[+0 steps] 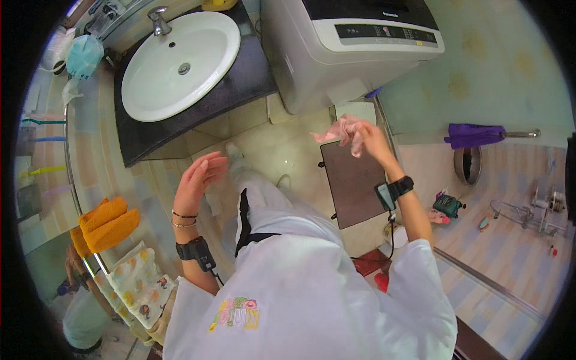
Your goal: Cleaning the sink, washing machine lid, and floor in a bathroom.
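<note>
My right hand [374,139] grips a crumpled pink cloth [343,129], whose loose ends hang over a brown flat board or mat [353,184] on the floor. Raised to the left, my left hand [201,173] holds nothing, its fingers slightly bent with small gaps between them. It is nearest the front edge of a black countertop [252,81]. Set into that counter is a white oval washbasin [216,67] with a chrome tap [158,21]. Beyond my right hand stands a Panasonic washing machine [310,63].
Orange towels [108,222] and a patterned towel [143,283] hang from a rail at the left. A purple cloth [476,135] hangs on a bar at the right, near a metal basin [468,165] and green bottle [448,205]. Behind the board sits a white bucket [396,234].
</note>
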A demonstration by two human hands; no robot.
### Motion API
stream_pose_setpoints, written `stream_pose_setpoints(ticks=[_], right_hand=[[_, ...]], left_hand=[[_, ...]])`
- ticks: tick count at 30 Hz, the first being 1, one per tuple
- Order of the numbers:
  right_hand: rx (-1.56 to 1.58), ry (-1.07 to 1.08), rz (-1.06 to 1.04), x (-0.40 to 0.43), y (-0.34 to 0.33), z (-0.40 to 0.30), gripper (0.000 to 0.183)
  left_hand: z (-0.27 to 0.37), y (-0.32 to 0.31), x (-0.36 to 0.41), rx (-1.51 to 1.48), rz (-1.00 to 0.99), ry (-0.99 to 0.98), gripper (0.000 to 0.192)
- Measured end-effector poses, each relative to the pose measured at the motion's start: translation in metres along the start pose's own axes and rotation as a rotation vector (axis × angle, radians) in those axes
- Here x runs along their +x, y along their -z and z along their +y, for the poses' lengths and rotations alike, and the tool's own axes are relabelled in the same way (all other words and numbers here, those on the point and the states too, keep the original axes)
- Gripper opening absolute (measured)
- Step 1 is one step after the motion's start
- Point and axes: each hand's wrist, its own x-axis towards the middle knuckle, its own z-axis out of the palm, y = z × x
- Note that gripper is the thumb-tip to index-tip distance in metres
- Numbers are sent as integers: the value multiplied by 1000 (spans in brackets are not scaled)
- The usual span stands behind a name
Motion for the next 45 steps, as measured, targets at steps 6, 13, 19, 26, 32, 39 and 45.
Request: stream_pose_setpoints(ticks=[6, 13, 19, 26, 32, 39, 45], right_hand=[[-255, -93, -155, -4, 12, 34, 27], [-1092, 33, -528, -11, 24, 159, 30], [130, -284, -146, -25, 61, 46, 30], [-448, 3, 95, -35, 63, 15, 27], [-203, -91, 173, -30, 44, -10, 25], [653, -248, 20, -17, 21, -55, 39], [896, -631, -321, 4, -22, -65, 41]], left_hand=[[-5, -9, -10, -14, 50, -32, 42], [-16, -14, -4, -4, 65, 46, 39], [-20, -14, -5, 42, 93, 60, 37], [-23, -10, -5, 6, 125, 62, 33], [-24, 4, -4, -16, 147, 81, 33], [-18, 30, 6, -12, 178, 80, 33], [-6, 69, 28, -54, 191, 106, 36]])
